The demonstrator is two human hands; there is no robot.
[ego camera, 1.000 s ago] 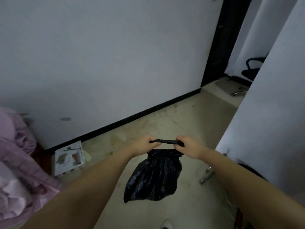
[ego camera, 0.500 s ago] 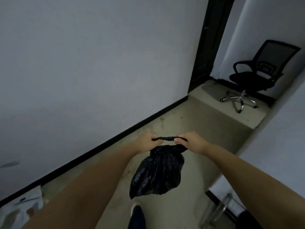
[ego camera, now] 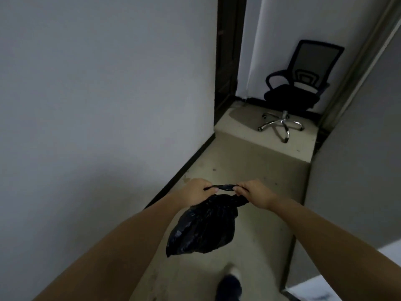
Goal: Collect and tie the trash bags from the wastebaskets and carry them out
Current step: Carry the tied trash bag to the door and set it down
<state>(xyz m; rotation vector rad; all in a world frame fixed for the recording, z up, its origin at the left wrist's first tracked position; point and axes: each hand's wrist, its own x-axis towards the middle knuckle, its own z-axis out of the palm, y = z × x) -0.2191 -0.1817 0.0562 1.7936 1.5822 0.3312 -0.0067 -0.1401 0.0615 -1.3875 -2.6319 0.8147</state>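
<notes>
A small black trash bag (ego camera: 202, 227) hangs in the air in front of the person, out of any wastebasket, so the collecting of this one looks done. Its neck is gathered and twisted into a dark strip (ego camera: 225, 187) stretched level between the two hands. The left hand (ego camera: 198, 192) has its fingers curled round one end of that strip, and the right hand (ego camera: 256, 195) grips the other end, with a further twist of plastic running from under it down to the bag's body. Whether a knot is already pulled tight cannot be told from here — the strip hides it — so the tying is probably in its last pull or just finished. The bag's belly sags below the hands, lightly filled by the look of it, well above the floor (ego camera: 256, 170). A shoe (ego camera: 230, 287) shows beneath it, pointing down a narrow passage between white walls. Ahead, on a raised step of floor, stands a black office chair (ego camera: 299, 88) beside a dark doorway (ego camera: 227, 61). What is left, I judge, is carrying the bag out — and any other wastebaskets, none of which are in sight.
</notes>
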